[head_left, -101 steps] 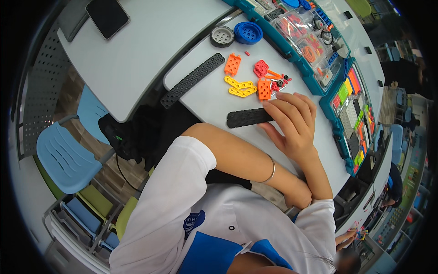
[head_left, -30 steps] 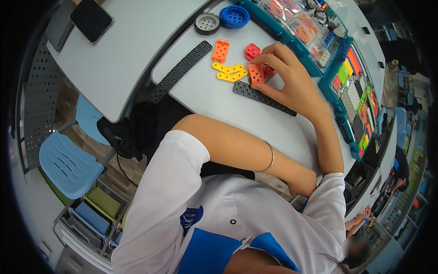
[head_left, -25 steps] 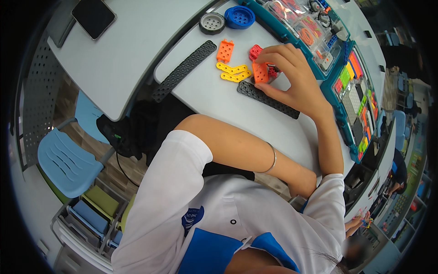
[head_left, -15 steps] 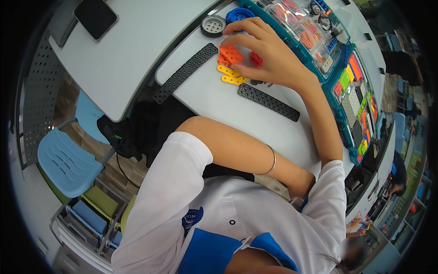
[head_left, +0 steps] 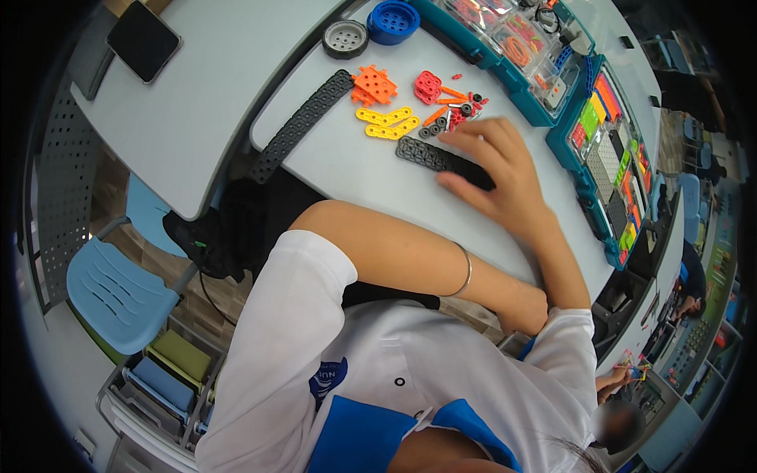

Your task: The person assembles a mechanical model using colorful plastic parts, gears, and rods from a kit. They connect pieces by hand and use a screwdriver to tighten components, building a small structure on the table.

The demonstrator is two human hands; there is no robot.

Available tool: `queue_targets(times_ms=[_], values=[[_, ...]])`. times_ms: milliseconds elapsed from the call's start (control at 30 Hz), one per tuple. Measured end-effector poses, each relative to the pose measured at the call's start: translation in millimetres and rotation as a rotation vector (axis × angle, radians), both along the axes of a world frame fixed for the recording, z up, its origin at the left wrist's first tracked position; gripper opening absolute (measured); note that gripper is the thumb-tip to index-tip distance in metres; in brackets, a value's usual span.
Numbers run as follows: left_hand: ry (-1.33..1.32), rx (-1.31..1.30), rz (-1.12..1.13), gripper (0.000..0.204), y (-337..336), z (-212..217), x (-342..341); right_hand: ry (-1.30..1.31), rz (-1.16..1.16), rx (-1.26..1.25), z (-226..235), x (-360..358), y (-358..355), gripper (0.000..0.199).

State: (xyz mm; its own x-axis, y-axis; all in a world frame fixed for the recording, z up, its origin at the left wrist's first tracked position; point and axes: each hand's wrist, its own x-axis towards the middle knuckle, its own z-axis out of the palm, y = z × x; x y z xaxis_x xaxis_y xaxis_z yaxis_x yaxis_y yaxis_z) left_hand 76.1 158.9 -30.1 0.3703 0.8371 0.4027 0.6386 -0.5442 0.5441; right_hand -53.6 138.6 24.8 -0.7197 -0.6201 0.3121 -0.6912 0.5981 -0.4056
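My right hand point(head_left: 501, 177) hovers with thumb and fingers apart and nothing visible between them. Beneath it lies a black perforated strip point(head_left: 426, 154), partly covered by the hand. By its fingertips is a small heap of orange pins, red connectors and black bushings point(head_left: 448, 118). Further left are yellow angled beams point(head_left: 386, 122), orange perforated plates point(head_left: 374, 85) and a red block point(head_left: 427, 87). A second black strip point(head_left: 303, 126) lies along the table's left edge. My left hand point(head_left: 524, 307) rests against the right elbow, its fingers hidden.
A grey wheel point(head_left: 344, 38) and a blue wheel point(head_left: 393, 21) stand at the back. Open teal cases point(head_left: 512, 79) of sorted parts line the right side. A phone point(head_left: 144, 41) lies on the neighbouring table, with a blue chair point(head_left: 118, 288) below it.
My right hand has moved down and right, from over the orange plates to over the nearer black strip. The small pins and red block are now uncovered. My left hand stays put.
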Motion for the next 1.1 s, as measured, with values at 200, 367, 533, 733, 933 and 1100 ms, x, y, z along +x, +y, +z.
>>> queue_targets(times_ms=[200, 367, 533, 733, 933, 1100], values=[[-0.043, 0.058, -0.024, 0.012, -4, -2, 2, 0.013, -0.055, 0.026, -14, 27, 13, 0.041], [0.023, 0.048, 0.003, 0.011, -9, 3, 0, 0.032, 0.019, 0.001, -18, 19, 12, 0.043], [0.04, 0.027, 0.013, 0.012, -12, 8, -3, 0.164, -0.167, -0.174, -17, 0, -5, 0.043], [-0.112, 0.083, 0.005, 0.015, -10, -3, -2, 0.256, -0.258, -0.101, -25, -50, -27, 0.035], [-0.144, -0.029, 0.01, 0.016, -10, -1, -3, 0.163, -0.2, -0.173, -22, -55, -3, 0.02], [-0.039, -0.032, -0.005, 0.014, -10, 8, -5, 0.128, -0.22, -0.124, -20, -22, 11, 0.018]])
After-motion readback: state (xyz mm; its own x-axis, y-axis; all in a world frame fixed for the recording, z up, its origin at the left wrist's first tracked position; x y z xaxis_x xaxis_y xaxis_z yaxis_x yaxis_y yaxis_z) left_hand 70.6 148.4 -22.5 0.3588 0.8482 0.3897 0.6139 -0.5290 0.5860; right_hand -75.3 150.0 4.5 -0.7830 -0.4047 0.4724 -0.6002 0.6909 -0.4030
